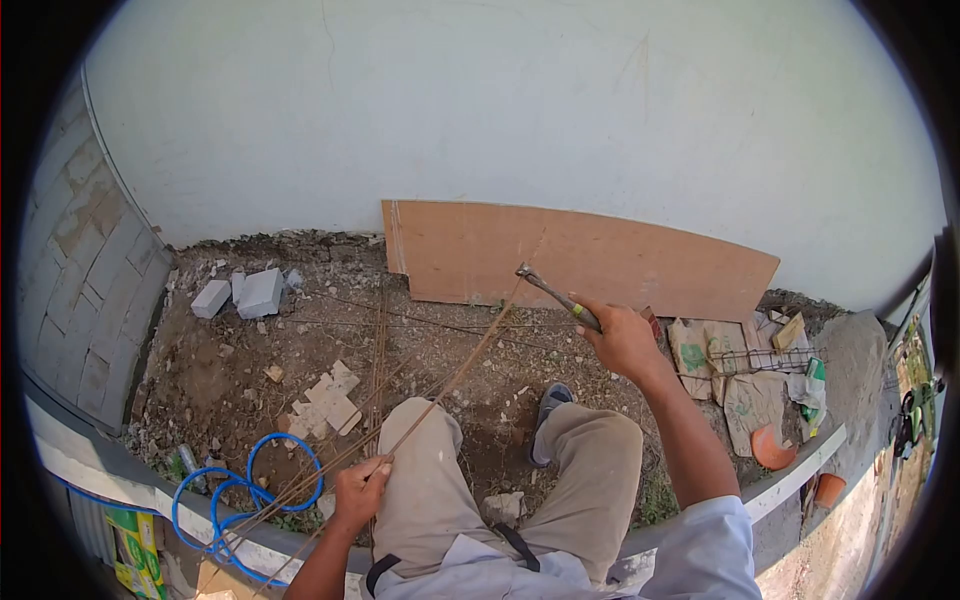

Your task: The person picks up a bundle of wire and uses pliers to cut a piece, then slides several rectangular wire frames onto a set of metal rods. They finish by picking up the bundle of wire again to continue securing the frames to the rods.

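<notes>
My left hand is closed around a thin, rusty steel rod beside my left knee. The rod slants up and away from it towards the wall. In my right hand is a pair of pincers with a dark metal head and a yellow-green band on the handle. Its head points left and overlaps the rod's far end in this view. More thin rods run past my left hand to the lower left, and others lie on the soil in front of my knees.
A plywood sheet leans against the white wall. White blocks lie at the back left, a coiled blue hose at the lower left. Paper sacks, a wire frame and a broken orange pot are on the right.
</notes>
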Demonstrator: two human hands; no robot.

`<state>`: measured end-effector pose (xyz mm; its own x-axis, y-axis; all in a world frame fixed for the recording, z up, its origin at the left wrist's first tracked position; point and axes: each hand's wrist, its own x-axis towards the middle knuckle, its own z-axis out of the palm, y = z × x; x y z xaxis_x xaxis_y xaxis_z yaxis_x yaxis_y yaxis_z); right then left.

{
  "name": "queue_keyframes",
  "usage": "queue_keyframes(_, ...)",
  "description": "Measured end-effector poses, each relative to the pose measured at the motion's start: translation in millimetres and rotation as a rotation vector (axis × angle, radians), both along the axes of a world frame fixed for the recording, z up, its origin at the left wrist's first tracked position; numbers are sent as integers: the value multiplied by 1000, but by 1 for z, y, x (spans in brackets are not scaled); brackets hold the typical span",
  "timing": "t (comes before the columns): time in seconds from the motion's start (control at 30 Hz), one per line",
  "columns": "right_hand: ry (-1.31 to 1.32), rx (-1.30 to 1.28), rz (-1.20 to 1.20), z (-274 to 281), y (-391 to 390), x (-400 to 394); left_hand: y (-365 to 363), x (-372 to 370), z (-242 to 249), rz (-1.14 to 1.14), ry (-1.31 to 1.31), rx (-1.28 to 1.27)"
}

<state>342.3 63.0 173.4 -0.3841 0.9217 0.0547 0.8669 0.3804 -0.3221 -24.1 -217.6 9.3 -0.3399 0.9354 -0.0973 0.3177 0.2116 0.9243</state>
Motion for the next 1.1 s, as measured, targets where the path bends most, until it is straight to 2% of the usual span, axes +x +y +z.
queue_keyframes(0.37,75,53,-144,-32,-31,-33,3,-2,5,6,31,-28)
queue_keyframes(0.43,84,71,-95,-39,-28,-32,3,-2,8,8,-6,-68)
queue_keyframes(0.47,89,79,-72,-40,-27,-30,4,-5,0,-8,22,45)
queue_keyframes(0.53,221,-64,2,-38,-24,-23,9,-8,-13,-44,77,271)
queue_keyframes(0.67,458,-524,33,-16,-15,-13,3,-8,8,-50,26,-2)
queue_keyframes(0.77,485,-652,-78,7,-20,-19,1,-7,7,-19,14,-48)
queue_keyframes(0.83,545,-550,-67,-8,-19,-23,4,-10,0,-4,14,-56)
queue_keyframes(0.97,668,-386,-47,-33,-20,-28,9,-8,-12,14,123,105)
queue_keyframes(1.1,643,-337,-96,-31,-27,-33,10,-6,-28,22,152,182)
